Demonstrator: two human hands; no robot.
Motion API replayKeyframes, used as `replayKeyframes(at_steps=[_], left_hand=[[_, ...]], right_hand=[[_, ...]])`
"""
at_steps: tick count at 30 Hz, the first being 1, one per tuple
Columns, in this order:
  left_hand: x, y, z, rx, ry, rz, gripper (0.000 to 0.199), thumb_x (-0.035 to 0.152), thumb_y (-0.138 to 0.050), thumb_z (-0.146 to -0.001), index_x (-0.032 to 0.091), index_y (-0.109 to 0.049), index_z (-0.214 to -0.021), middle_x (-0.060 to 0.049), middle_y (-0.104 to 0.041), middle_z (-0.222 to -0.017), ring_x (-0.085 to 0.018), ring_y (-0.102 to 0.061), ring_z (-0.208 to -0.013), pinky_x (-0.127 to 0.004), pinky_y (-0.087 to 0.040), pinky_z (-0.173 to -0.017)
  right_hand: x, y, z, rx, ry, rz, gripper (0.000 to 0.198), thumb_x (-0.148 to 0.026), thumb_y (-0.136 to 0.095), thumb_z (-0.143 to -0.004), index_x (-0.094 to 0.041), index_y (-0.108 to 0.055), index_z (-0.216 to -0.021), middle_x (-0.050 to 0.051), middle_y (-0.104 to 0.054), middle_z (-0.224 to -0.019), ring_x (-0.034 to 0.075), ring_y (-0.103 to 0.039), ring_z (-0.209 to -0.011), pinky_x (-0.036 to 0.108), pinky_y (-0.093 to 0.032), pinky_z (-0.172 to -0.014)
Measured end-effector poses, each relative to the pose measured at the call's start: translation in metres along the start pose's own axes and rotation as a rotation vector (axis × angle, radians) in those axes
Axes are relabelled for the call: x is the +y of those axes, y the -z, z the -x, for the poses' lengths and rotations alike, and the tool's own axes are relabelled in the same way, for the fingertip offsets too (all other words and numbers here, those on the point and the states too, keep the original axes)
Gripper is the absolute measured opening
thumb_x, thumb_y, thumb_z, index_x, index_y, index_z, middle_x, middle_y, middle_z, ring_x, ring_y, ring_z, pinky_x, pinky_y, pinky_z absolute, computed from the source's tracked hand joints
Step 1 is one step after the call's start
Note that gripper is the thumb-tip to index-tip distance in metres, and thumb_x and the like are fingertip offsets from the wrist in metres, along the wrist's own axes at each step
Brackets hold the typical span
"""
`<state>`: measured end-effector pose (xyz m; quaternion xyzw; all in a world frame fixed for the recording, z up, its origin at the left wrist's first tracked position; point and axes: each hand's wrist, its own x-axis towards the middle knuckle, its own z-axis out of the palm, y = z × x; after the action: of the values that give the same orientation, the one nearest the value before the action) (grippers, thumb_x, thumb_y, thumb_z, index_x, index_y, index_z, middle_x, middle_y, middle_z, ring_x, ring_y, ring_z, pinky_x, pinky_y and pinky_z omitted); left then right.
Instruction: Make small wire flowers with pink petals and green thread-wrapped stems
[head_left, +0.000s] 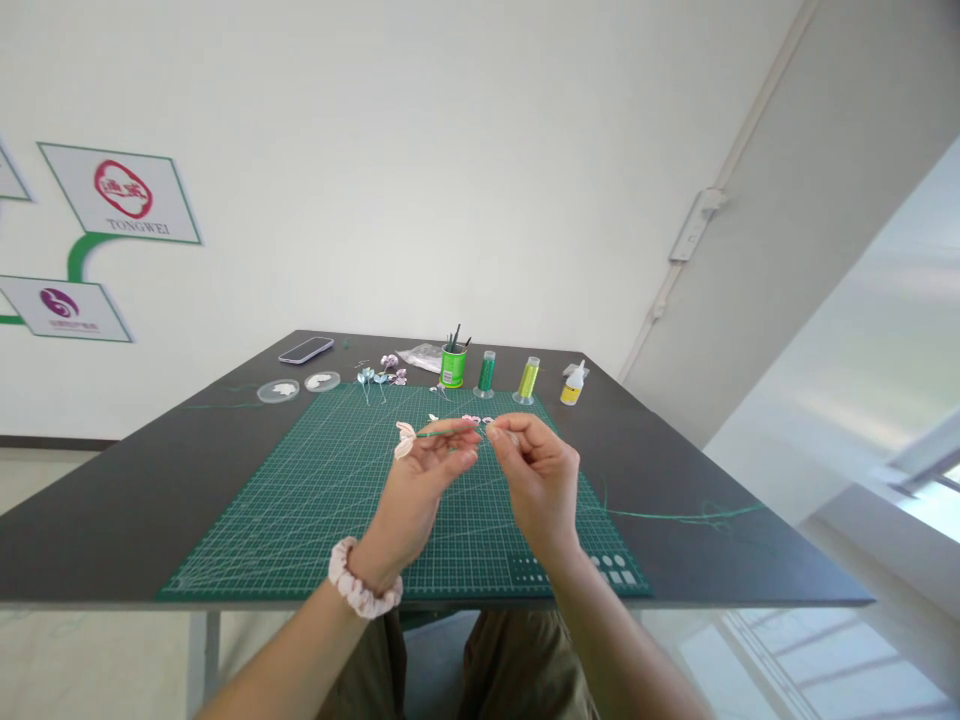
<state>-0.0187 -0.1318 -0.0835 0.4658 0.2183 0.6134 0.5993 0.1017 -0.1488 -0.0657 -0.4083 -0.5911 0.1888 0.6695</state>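
My left hand is raised over the green cutting mat, closed around the thin green stem of a small artificial flower. Its pale pink and white petals point left, past the fingers. A scrunchie circles that wrist. Just to the right, my right hand makes a pinch with thumb and forefinger, close to my left fingertips. What lies in this pinch is too small to name. Behind the hands, little pink and white flower pieces rest on the mat, partly hidden by the fingers.
Blue and purple flowers stand at the mat's far left. Further items are a green can of tools, a green thread spool, a yellow-green spool, a glue bottle, shallow dishes, a phone and loose green thread.
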Motion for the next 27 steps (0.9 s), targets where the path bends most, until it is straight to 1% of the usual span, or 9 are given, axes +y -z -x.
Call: replayKeyframes(at_steps=[3, 6, 8, 12, 16, 18, 23, 27], left_hand=[[-0.005, -0.013, 0.004, 0.080, -0.086, 0.023, 0.022, 0.023, -0.079, -0.065, 0.021, -0.072, -0.086, -0.001, -0.071, -0.089, -0.013, -0.064, -0.084, -0.029, -0.051, -0.085], [-0.009, -0.017, 0.003, 0.131, -0.167, -0.018, 0.012, 0.023, -0.077, -0.066, 0.020, -0.071, -0.075, 0.000, -0.069, -0.080, -0.013, -0.063, -0.081, -0.026, -0.052, -0.079], [-0.011, -0.017, 0.001, 0.141, -0.194, -0.058, 0.009, 0.023, -0.076, -0.067, 0.020, -0.070, -0.073, 0.000, -0.068, -0.076, -0.013, -0.062, -0.077, -0.026, -0.052, -0.075], [-0.015, -0.015, 0.000, 0.113, -0.256, -0.090, 0.006, 0.018, -0.074, -0.069, 0.021, -0.071, -0.073, 0.001, -0.067, -0.075, -0.012, -0.061, -0.076, -0.024, -0.051, -0.073], [-0.014, -0.013, 0.000, 0.073, -0.335, -0.154, 0.007, 0.014, -0.072, -0.071, 0.021, -0.071, -0.071, 0.001, -0.065, -0.073, -0.011, -0.059, -0.075, -0.023, -0.049, -0.073], [-0.012, -0.012, -0.001, 0.069, -0.356, -0.204, 0.006, 0.015, -0.071, -0.071, 0.021, -0.070, -0.070, 0.001, -0.064, -0.072, -0.012, -0.058, -0.074, -0.025, -0.048, -0.073], [-0.011, -0.009, -0.003, 0.050, -0.357, -0.334, 0.005, 0.021, -0.070, -0.074, 0.019, -0.068, -0.070, -0.002, -0.065, -0.072, -0.015, -0.059, -0.074, -0.029, -0.049, -0.073], [-0.009, -0.005, -0.003, 0.029, -0.437, -0.368, 0.003, 0.020, -0.070, -0.075, 0.020, -0.068, -0.073, -0.002, -0.065, -0.074, -0.015, -0.059, -0.076, -0.029, -0.048, -0.074]], right_hand=[[0.003, -0.001, 0.005, -0.008, -0.034, -0.026, 0.015, -0.027, -0.058, -0.080, -0.018, -0.060, -0.068, -0.009, -0.030, -0.048, 0.008, -0.026, -0.044, 0.023, -0.024, -0.043], [0.005, 0.001, 0.009, -0.023, -0.074, -0.061, 0.015, -0.028, -0.058, -0.080, -0.019, -0.060, -0.068, -0.008, -0.030, -0.048, 0.008, -0.026, -0.045, 0.022, -0.023, -0.043], [0.005, 0.003, 0.011, -0.029, -0.095, -0.064, 0.016, -0.028, -0.058, -0.080, -0.018, -0.060, -0.068, -0.008, -0.030, -0.048, 0.008, -0.026, -0.045, 0.023, -0.023, -0.043], [0.004, 0.006, 0.012, -0.040, -0.105, -0.066, 0.017, -0.029, -0.058, -0.080, -0.018, -0.059, -0.067, -0.009, -0.029, -0.047, 0.008, -0.024, -0.044, 0.023, -0.022, -0.043], [0.002, 0.008, 0.011, -0.048, -0.107, -0.078, 0.016, -0.028, -0.059, -0.078, -0.018, -0.059, -0.066, -0.009, -0.029, -0.047, 0.007, -0.023, -0.044, 0.022, -0.021, -0.042], [0.001, 0.009, 0.010, -0.065, -0.117, -0.086, 0.016, -0.028, -0.059, -0.078, -0.018, -0.059, -0.065, -0.009, -0.031, -0.047, 0.007, -0.024, -0.044, 0.022, -0.021, -0.042], [0.001, 0.012, 0.007, -0.103, -0.143, -0.092, 0.017, -0.030, -0.059, -0.077, -0.018, -0.059, -0.065, -0.008, -0.031, -0.047, 0.008, -0.025, -0.044, 0.023, -0.021, -0.042], [0.002, 0.014, 0.006, -0.130, -0.134, -0.080, 0.017, -0.031, -0.060, -0.078, -0.018, -0.059, -0.066, -0.008, -0.029, -0.047, 0.007, -0.023, -0.044, 0.023, -0.020, -0.042]])
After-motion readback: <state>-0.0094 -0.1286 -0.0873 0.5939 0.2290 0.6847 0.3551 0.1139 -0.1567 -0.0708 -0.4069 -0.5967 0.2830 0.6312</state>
